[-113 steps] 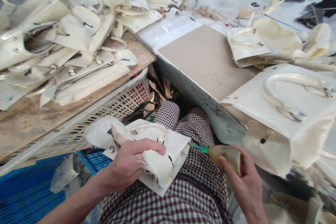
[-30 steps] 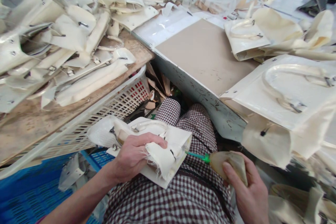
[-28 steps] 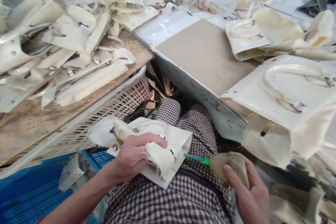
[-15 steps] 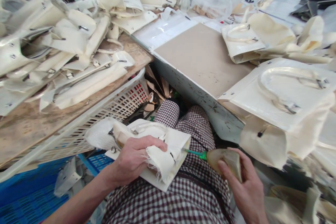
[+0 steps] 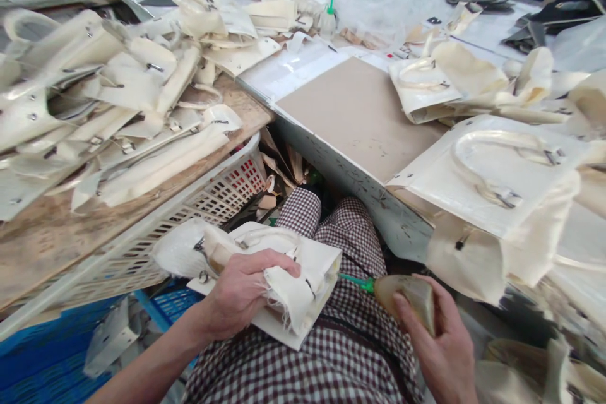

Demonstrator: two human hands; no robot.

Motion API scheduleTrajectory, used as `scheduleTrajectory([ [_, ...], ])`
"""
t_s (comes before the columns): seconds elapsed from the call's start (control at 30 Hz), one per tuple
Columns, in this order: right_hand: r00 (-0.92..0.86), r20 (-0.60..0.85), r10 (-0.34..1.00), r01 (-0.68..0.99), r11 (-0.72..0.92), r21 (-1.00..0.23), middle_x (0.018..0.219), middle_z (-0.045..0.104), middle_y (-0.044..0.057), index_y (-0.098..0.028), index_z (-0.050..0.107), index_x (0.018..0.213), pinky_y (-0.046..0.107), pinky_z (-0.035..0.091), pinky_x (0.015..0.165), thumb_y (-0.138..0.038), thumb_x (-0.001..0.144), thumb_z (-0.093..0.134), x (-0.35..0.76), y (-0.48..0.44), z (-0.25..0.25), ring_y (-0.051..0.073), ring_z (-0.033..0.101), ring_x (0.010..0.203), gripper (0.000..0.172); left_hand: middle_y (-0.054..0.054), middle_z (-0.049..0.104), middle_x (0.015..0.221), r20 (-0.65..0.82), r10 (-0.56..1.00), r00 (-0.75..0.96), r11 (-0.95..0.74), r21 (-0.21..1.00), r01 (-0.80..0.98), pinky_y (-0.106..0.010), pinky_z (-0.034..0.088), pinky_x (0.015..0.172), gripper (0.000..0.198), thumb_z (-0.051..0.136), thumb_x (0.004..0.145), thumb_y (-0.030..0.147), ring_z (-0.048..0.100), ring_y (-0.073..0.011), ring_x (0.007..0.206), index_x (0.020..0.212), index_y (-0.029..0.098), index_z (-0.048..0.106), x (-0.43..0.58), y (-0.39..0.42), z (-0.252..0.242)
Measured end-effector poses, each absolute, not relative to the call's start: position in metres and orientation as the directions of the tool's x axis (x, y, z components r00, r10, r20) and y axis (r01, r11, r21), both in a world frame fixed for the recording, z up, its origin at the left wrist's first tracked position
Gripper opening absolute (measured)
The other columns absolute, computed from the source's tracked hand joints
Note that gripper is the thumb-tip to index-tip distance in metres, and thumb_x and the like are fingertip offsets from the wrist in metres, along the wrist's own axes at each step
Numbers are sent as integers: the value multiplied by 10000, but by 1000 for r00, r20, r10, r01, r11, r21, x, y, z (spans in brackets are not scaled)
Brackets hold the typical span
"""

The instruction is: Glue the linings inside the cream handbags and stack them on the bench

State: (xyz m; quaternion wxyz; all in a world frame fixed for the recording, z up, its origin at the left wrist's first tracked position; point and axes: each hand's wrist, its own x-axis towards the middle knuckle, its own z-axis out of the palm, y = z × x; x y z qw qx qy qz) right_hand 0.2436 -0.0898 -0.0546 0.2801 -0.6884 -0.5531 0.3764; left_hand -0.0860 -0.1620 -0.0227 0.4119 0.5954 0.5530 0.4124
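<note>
Across my lap lies a cream handbag piece [image 5: 307, 259] with a looped handle and a frayed cloth edge. My left hand [image 5: 246, 290] is closed on it, thumb over the top. In my right hand [image 5: 440, 334] is a squeeze glue bottle [image 5: 404, 300], brownish and cloudy, with a long green nozzle [image 5: 357, 281]. The nozzle points left at the bag's open edge; its tip is right beside that edge, and I cannot tell whether it touches. My right fingers are wrapped round the bottle's body.
Cream bag parts [image 5: 142, 82] are heaped on the wooden table at left. More handbags [image 5: 492, 164] lie at right around a brown board [image 5: 355, 113]. A white basket [image 5: 213, 196] and a blue crate [image 5: 42, 360] stand low at left. Another green-tipped bottle [image 5: 328, 22] stands farther back.
The nozzle tip has drawn slightly away from the bag's edge. Both hands keep their holds. The camera view has tilted up a little, showing more of the far table.
</note>
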Motion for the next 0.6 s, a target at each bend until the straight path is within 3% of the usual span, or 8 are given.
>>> scheduleTrajectory([
  [0.1,132,-170,977,537,-214,-816,1148,693,78,-225,647,1156,471,467,974,-646,746,740,238,-86,-51,336,639,1056,595,-91,785,1042,40,998,57,-56,950,308,-343,551,936,251,520,1003,303,726,-240,945,1052,202,744,-86,-162,-23],
  [0.27,40,-224,974,459,-218,-861,1177,684,106,-213,615,1198,489,478,961,-625,699,787,235,-77,-64,339,648,1059,670,-88,782,1058,26,998,57,-42,951,305,-341,535,950,261,502,1006,287,721,-236,972,1067,208,743,-86,-162,-22],
  [0.43,60,-322,945,504,-307,-807,1081,709,88,-210,643,1153,458,496,916,-689,680,766,241,-73,-58,327,645,989,684,-98,782,1050,-14,998,57,-4,957,291,-360,541,962,284,498,1005,314,724,-246,955,1039,209,759,-85,-162,-22],
  [0.5,94,-330,939,522,-329,-787,1032,717,74,-209,657,1127,419,511,861,-707,684,754,241,-74,-47,307,639,933,674,-95,785,1036,-24,999,34,13,951,310,-353,551,945,277,500,998,293,725,-244,946,1025,215,765,-84,-161,-20],
  [0.6,104,-377,920,424,-384,-820,875,717,39,-202,665,1106,334,517,633,-676,725,753,236,-78,-32,223,601,683,615,-83,786,998,-18,1000,-12,21,939,344,-331,566,916,229,549,966,270,727,-240,927,999,226,772,-82,-160,-16],
])
